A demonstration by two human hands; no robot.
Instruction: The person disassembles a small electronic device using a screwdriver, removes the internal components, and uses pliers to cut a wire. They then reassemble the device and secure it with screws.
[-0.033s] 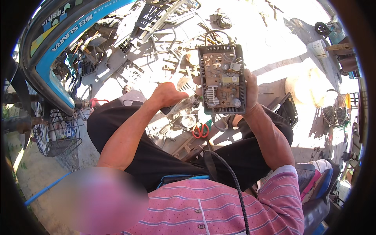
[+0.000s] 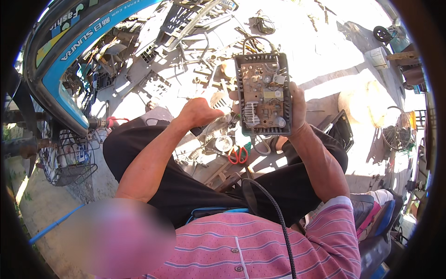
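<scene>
Right hand has the black finned charger case — thumb along its right edge, fingers wrapped beneath, tips just showing at the left edge. So that grip is closed on it, and the case is up in front of me, above the knees, long side pointing away from the body. Open face is toward my camera: dusty brown circuit board inside, silver heat sink at its lower left. A cable loops off the far end.

Left hand sits apart from the case, to its left. Fingers are curled in, thumb pointing at the case; a dark piece shows just under the hand, but I can't tell whether it's pinched or only behind.

Orange-handled scissors lie below the case, between the black trousers' legs, among loose scrap. Blue scooter panel upper left, wire basket below it.

Step in hand, my read: holding the opened case up and looking over the board. Any next move on it calls for a firm right grip with the face level — and left fingers kept clear of that cable.
</scene>
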